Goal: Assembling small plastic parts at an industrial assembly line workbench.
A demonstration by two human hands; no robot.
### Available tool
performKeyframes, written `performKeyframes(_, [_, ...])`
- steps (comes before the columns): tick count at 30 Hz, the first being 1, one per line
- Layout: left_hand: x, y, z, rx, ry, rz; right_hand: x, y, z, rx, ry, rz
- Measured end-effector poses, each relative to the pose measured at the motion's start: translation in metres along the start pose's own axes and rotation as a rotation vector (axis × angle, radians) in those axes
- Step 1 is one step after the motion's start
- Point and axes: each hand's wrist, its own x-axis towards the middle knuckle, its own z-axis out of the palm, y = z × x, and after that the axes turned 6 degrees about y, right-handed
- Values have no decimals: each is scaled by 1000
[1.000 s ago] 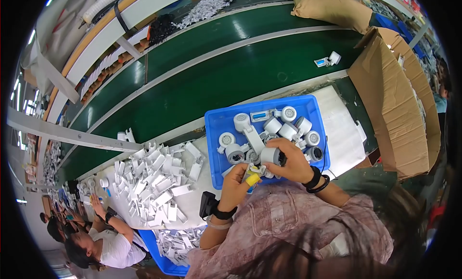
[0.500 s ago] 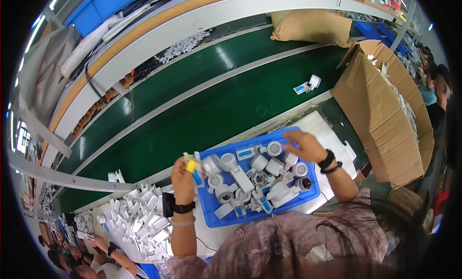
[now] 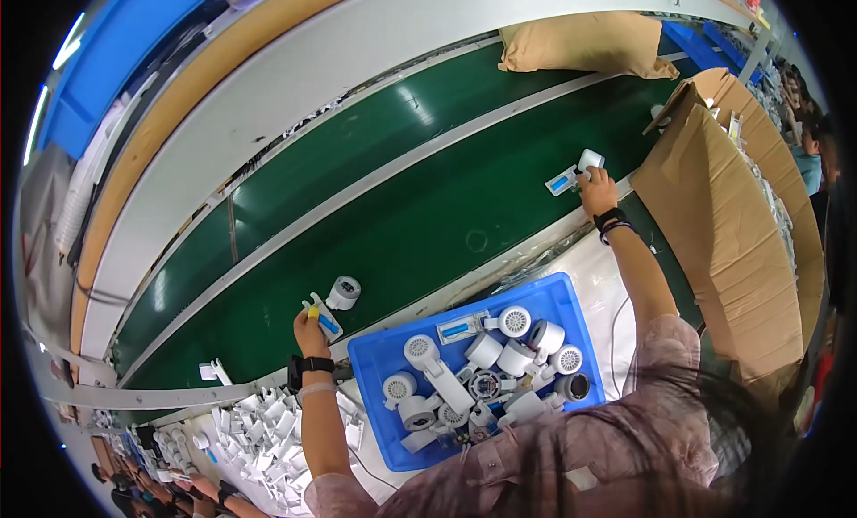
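Observation:
My left hand [image 3: 310, 330] reaches onto the green conveyor belt [image 3: 384, 214] and grips a small white part with a blue label and yellow tip [image 3: 323, 318], beside a white round fan-like unit [image 3: 343, 292] lying on the belt. My right hand [image 3: 598, 190] is stretched far out over the belt, its fingers on a white round unit [image 3: 589, 159] next to a flat white piece with a blue label [image 3: 561, 180]. Between my arms sits a blue bin [image 3: 544, 295] holding several white round units.
A large open cardboard box [image 3: 732, 214] stands at the right. A tan sack [image 3: 580, 45] lies at the far side of the belt. A pile of small white parts [image 3: 259, 429] covers the table at lower left. Other people work at the lower left and right edges.
Both hands have left the blue bin and moved outward onto the belt: the left with the small part, the right far out to the white unit at the upper right.

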Motion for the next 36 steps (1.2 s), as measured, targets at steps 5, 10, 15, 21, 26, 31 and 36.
performKeyframes(5, [15, -21, -51, 215, 296, 228, 16, -12, 4, 155, 171, -215])
performKeyframes(10, [-48, 16, -48, -23, 125, 220, 16, -32, -55, 635, 15, 220])
performKeyframes(15, [-157, 49, -20, -57, -200, 352, -6, -95, -133, 1306, -51, 284])
performKeyframes(21, [-250, 60, 0, 206, -491, 685, -75, -198, -233, 1706, -474, 167])
performKeyframes(26, [-294, 78, 1, 389, -369, 948, -138, -250, -279, 1748, -792, 30])
performKeyframes(31, [-316, 58, -25, -99, -797, 318, -168, -274, -315, 1858, -1006, 47])
performKeyframes(36, [-333, 36, -30, -439, -681, 81, -184, -279, -326, 1827, -1010, 46])
